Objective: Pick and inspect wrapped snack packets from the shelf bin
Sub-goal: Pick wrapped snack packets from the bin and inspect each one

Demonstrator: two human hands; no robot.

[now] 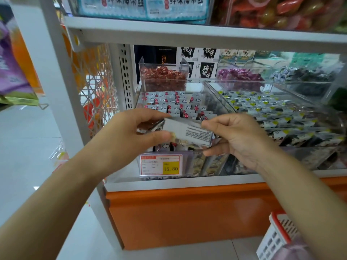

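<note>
A small silver-white snack packet [189, 133] with fine printed text facing me is held in front of the clear shelf bin [212, 94]. My left hand [131, 132] pinches its left end between thumb and fingers. My right hand [234, 136] pinches its right end, thumb on top. The bin behind holds several similar white packets [174, 104] with red marks, standing in rows. The lower part of the held packet looks see-through with pale pieces inside.
A price tag [161, 165] reading 15.80 hangs on the bin front. To the right sits a second clear bin of dark packets [272, 113]. Red and purple candy bins stand behind. A white basket with red rim [277, 235] is at the lower right. An upper shelf [187, 32] overhangs.
</note>
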